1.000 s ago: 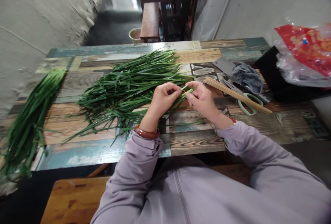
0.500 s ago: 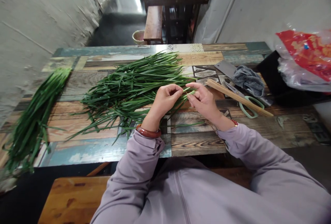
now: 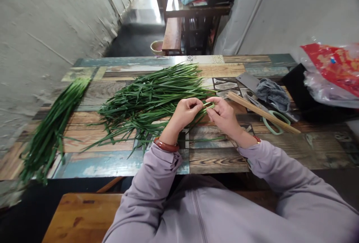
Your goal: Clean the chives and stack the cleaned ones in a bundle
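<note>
clamping pale garlic chive stems (image 3: 209, 105) mid-frame in the fingers of both the left hand (image 3: 187, 112) and the right hand (image 3: 223, 116); probably done with the aligned chive bundle (image 3: 57, 123) at frame left, apparently yet to work through the loose chive pile (image 3: 151, 95) just left of centre.

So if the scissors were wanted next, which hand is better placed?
Likely the right hand: it is nearer the scissors, which lie on its side, partly under thin sticks. The left hand is farther off; both pinch chive stalks.
</note>
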### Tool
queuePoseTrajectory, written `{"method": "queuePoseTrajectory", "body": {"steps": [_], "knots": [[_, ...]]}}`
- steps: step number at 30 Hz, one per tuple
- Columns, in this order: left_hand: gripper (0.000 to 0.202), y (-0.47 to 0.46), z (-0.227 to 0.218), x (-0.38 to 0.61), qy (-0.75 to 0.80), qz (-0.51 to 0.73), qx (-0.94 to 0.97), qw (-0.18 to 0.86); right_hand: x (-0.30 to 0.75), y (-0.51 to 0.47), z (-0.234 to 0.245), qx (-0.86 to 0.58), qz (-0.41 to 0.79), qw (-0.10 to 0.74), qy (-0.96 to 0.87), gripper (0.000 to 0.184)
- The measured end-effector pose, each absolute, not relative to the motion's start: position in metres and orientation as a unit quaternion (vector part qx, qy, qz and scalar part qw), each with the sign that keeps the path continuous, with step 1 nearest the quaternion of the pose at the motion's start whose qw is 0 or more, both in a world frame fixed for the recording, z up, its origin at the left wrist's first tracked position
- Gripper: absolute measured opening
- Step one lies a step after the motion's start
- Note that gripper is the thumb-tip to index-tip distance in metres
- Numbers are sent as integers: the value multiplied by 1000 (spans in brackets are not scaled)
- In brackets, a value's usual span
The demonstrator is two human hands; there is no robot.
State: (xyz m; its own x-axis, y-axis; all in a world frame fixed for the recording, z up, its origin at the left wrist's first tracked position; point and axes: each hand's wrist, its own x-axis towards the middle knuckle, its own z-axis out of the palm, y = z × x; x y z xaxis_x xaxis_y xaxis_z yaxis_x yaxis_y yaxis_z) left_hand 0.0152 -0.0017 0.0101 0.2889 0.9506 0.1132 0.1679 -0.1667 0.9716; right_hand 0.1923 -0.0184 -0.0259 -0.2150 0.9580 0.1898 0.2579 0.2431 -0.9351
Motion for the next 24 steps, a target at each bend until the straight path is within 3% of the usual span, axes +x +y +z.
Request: {"method": "queuePoseTrajectory", "body": {"steps": [7,11,24], "knots": [[18,-1,7,16,445,391,657,467,189,-19,-24,-456,403,452,-652,22],[15,0,2,18,452,397,685,410,189,-17,-28,-466,400,449,-649,20],[32,1,6,11,477,348,702,399,195,-14,-21,-435,477,449,-618,40]]}}
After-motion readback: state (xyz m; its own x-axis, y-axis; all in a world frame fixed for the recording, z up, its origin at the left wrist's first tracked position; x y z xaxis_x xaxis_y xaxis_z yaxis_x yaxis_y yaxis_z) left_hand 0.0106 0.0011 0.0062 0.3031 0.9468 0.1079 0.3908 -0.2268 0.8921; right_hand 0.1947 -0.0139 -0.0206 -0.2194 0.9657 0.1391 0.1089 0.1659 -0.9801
